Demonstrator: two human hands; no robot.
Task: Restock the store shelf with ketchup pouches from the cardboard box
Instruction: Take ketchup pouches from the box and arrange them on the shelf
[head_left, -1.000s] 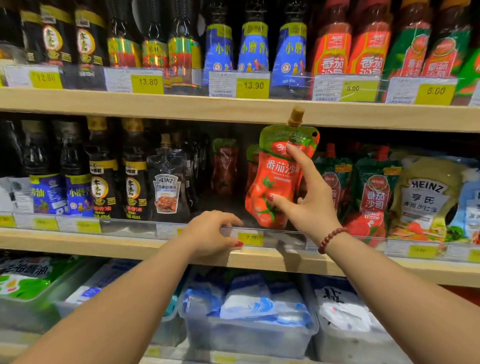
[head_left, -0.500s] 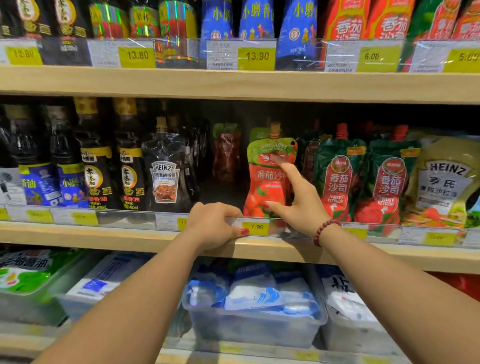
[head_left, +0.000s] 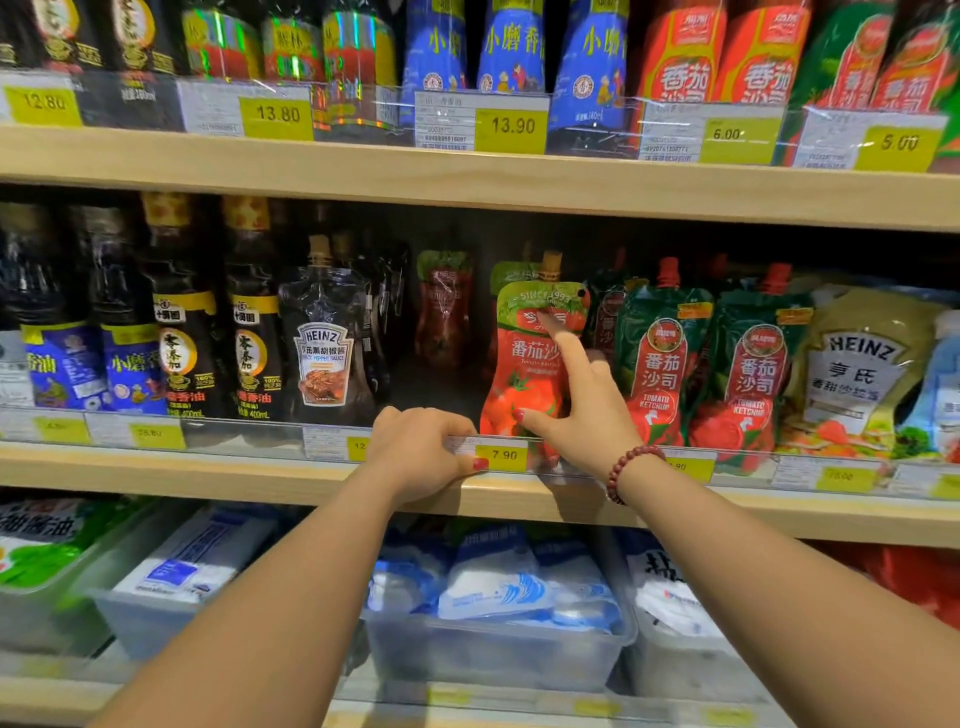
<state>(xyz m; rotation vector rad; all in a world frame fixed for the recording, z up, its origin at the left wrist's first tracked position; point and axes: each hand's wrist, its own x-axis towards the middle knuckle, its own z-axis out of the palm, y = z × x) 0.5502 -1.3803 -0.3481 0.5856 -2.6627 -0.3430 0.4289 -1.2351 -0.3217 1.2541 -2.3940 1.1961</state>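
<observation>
- Red-and-green ketchup pouch with tan cap (head_left: 535, 358) stands upright at the front of the middle wooden shelf (head_left: 260, 475); one more like it directly behind, another set back to the left.
- Right hand (head_left: 582, 410): index finger stretched up on the pouch face, thumb at its lower edge, other fingers curled.
- Left hand (head_left: 423, 452): fingers curled over the clear price rail (head_left: 234, 436).
- Two green tomato ketchup pouches with red caps (head_left: 660, 358) stand just right.

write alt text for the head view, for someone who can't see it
A right hand steadies a red ketchup pouch standing on the middle shelf, index finger on its front, while the left hand grips the clear price rail by a 7.90 tag. Dark sauce bottles stand left, green-topped pouches right.
</observation>
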